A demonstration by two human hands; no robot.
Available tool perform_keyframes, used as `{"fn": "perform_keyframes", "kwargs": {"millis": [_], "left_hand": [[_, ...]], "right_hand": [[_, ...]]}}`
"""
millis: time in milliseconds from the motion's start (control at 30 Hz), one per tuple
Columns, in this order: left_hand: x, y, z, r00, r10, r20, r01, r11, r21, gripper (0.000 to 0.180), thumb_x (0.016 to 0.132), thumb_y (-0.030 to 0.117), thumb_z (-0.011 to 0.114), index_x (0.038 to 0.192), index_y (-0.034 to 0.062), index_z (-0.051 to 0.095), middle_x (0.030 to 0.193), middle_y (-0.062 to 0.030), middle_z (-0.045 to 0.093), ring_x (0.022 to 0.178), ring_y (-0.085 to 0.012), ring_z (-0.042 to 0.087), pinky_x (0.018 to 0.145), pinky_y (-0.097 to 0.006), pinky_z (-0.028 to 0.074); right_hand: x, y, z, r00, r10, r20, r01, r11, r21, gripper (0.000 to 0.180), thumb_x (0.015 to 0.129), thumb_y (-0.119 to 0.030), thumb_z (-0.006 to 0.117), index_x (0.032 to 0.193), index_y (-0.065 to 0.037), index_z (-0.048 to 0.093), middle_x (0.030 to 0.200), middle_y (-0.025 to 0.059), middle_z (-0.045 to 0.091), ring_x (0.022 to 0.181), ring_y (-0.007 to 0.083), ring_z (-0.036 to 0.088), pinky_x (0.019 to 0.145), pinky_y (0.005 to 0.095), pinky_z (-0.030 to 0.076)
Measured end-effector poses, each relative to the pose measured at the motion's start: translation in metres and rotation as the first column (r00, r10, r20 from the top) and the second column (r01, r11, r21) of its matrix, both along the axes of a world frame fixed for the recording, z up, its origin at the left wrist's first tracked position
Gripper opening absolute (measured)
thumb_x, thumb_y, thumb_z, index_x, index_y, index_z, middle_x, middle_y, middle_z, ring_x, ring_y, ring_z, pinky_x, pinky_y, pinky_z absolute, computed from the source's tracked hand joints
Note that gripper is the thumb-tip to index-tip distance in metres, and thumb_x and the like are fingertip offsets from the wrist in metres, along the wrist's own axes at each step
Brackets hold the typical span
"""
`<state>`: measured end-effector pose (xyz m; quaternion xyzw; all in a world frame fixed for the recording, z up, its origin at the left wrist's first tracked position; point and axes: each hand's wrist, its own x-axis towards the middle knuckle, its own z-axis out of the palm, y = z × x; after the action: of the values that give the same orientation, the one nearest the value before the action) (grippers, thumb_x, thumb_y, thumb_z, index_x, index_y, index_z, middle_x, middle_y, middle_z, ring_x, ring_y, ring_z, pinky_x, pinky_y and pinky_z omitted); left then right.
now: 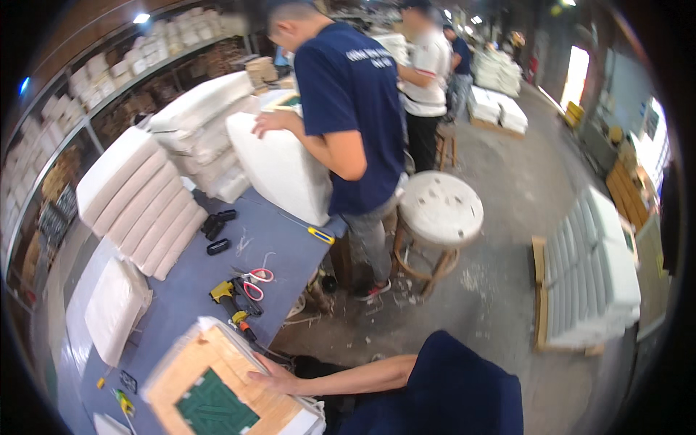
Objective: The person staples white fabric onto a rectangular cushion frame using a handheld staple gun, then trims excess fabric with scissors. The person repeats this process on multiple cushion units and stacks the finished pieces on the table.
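Observation:
My right hand (279,377) grips the near right edge of an upholstered seat panel (290,414), its thumb side over the bare wooden frame. The panel has a pale wood underside, a green centre and white padding round its rim, and it is tilted over the blue-grey table (190,286). My left hand does not show. Just beyond the panel lies a yellow and black staple gun (230,299), and by it scissors (255,281) with red and white handles.
Striped cushions (145,199) and a small white cushion (116,308) stand on the table, with black parts (217,226) and a yellow-blue cutter (320,235). A co-worker (351,109) handles a white cushion (279,163). Right are a round stool (441,209) and stacked cushions (591,268).

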<state>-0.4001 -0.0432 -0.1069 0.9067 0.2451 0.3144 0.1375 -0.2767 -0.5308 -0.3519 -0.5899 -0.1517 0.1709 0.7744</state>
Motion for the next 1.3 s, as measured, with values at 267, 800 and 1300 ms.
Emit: {"fn": "perform_keyframes", "kwargs": {"millis": [267,800,1300], "left_hand": [[-0.048,0.002,0.076,0.998,-0.002,0.058,-0.006,0.991,0.132,0.097,0.082,0.039,0.095,0.158,0.0019,0.048,0.157,-0.0193,0.055,0.142,-0.0336,0.056,0.117,-0.049,0.046],[0.045,-0.224,0.074,0.861,-0.438,0.26,0.31,0.855,0.416,0.098,0.066,0.041,0.099,0.154,0.0173,0.061,0.135,-0.0148,0.061,0.123,-0.0373,0.059,0.108,-0.049,0.045],[0.045,-0.218,0.151,0.812,-0.529,0.247,0.423,0.824,0.377,0.08,0.082,0.022,0.089,0.155,0.0086,0.059,0.166,-0.0176,0.051,0.149,-0.0389,0.051,0.121,-0.048,0.04]], "right_hand": [[0.095,0.093,0.173,0.674,-0.224,0.704,0.345,0.938,-0.031,0.096,0.103,-0.027,0.069,0.172,0.005,0.012,0.18,0.0231,0.017,0.168,0.0335,0.016,0.135,0.0438,0.016],[0.083,0.054,0.351,0.199,-0.205,0.958,-0.143,0.961,0.236,0.046,0.089,-0.004,0.063,0.135,0.0,0.066,0.141,0.0243,0.067,0.129,0.0434,0.065,0.114,0.0512,0.049],[0.087,0.114,0.389,0.075,-0.153,0.985,-0.13,0.978,0.162,0.035,0.087,-0.001,0.078,0.122,-0.005,0.078,0.131,0.0142,0.074,0.127,0.0356,0.07,0.103,0.0425,0.06]]}}
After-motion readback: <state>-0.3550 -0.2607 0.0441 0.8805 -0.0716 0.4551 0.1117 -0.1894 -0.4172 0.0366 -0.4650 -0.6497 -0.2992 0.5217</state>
